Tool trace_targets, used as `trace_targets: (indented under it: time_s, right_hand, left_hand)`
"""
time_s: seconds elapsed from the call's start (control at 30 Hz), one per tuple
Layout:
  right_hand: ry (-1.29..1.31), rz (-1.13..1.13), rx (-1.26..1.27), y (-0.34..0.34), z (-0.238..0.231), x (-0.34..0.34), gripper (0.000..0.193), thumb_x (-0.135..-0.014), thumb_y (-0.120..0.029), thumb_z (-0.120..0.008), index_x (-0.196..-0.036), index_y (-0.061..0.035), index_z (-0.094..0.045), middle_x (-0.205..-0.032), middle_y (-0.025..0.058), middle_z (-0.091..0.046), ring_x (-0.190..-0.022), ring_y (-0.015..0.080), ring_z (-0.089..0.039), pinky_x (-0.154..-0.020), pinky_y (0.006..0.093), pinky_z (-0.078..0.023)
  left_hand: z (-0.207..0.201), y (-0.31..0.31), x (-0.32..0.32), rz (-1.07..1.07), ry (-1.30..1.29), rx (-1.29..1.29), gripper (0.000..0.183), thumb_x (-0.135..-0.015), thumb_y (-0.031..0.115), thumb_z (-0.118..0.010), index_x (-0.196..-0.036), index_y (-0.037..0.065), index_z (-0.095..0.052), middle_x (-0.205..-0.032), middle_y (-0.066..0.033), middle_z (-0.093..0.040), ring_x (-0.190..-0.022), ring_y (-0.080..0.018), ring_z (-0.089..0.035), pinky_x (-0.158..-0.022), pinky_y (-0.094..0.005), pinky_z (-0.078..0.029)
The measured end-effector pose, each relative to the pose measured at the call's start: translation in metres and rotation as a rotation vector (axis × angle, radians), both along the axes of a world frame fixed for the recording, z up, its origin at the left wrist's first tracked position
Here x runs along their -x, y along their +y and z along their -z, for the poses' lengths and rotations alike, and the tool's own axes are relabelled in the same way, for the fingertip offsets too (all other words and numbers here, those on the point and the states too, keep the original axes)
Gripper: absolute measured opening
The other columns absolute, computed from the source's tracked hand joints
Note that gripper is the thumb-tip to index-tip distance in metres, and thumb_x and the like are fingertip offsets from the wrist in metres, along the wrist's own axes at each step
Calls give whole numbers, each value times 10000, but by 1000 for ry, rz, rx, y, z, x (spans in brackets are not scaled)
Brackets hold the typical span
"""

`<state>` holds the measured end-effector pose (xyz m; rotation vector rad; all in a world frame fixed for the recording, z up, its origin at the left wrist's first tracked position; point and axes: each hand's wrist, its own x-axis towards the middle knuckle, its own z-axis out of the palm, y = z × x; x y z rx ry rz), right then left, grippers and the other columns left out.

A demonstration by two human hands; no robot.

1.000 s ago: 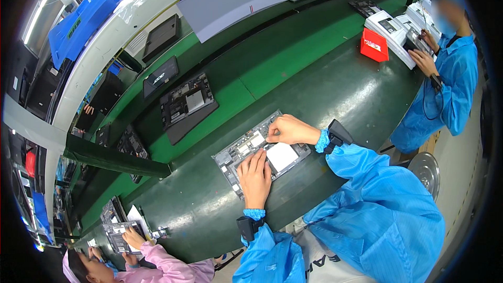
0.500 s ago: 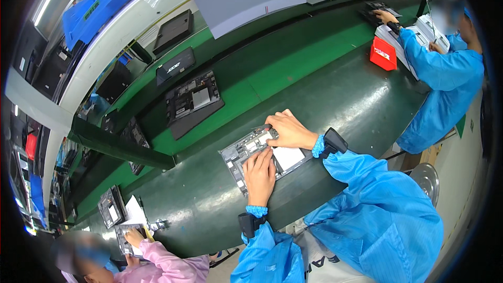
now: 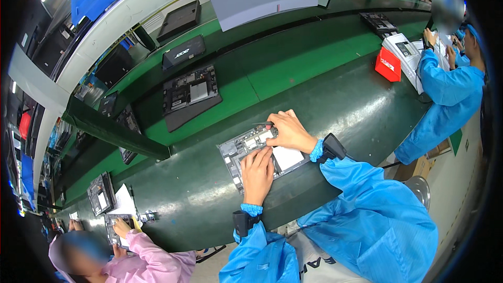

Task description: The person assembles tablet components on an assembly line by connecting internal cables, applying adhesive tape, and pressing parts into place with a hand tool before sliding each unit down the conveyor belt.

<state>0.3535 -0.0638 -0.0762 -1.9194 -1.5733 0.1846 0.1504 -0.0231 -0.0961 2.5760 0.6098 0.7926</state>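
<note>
Laptop base (image 3: 237, 152), internals bared, appears to call for steady pressure and light fingerwork toward its far edge; it lies beneath the left hand (image 3: 257, 175), fingers extended and gripping nothing, and the curled right hand (image 3: 291, 132), with a white panel (image 3: 288, 159) exposed at right and a small dark piece (image 3: 262, 123) beside the right hand, whether pinched one cannot tell.

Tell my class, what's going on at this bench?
A person in blue sleeves has both hands on an opened laptop-like device on the dark green bench. Their left hand lies across it; their right hand bends over its far side, though whether it grips anything is unclear. At lower left, a co-worker in pink handles another opened device.
</note>
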Motion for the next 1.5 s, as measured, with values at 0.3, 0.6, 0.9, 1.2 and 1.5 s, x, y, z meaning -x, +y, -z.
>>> trace_targets:
  time_s: [0.3, 0.6, 0.9, 1.2, 1.5]
  right_hand:
    - [-295, -389, -175, -23, 10, -18, 302, -746, -160, -786, -1043, -107, -778, -786, 21, -643, -789, 217, -616, -808, 372, -435]
    - [-459, -367, -135, -30, 1, -6, 379, -753, -167, -792, -1128, -114, -775, -788, -11, -668, -779, 179, -612, -790, 354, -435]
    - [32, -481, -50, -139, -39, 85, 373, -879, -221, -782, -1186, -26, -698, -909, 59, -686, -842, 264, -652, -727, 365, -537]
    - [739, -410, 55, -169, 11, 128, 214, -838, -127, -871, -1008, -30, -783, -894, 84, -765, -738, 204, -722, -648, 316, -551]
    - [1054, 188, -264, -207, 8, 78, 115, -930, -51, -751, -987, 1, -666, -884, 84, -705, -836, 142, -689, -742, 302, -544]
  left_hand:
    - [1, 4, 1, 32, 25, 17, 465, -824, -29, -632, -1276, 48, -707, -1333, -37, -679, -1225, -286, -582, -1072, -436, -420]
    - [-5, -3, 6, 41, 3, 17, 461, -819, -35, -628, -1267, 45, -705, -1334, -48, -671, -1231, -299, -568, -1074, -442, -419]
    - [-20, -89, 93, -8, -135, 27, 350, -751, 47, -816, -1089, 135, -808, -947, 17, -705, -856, -197, -615, -787, -369, -463]
    - [-4, -120, 130, -21, -186, 396, 196, -655, -12, -846, -837, 35, -792, -760, -66, -719, -734, -242, -649, -738, -360, -470]
    - [-23, -105, 75, 146, 232, 41, 665, -815, 373, -820, -1405, 127, -637, -1352, -114, -632, -1260, -313, -567, -1089, -480, -440]
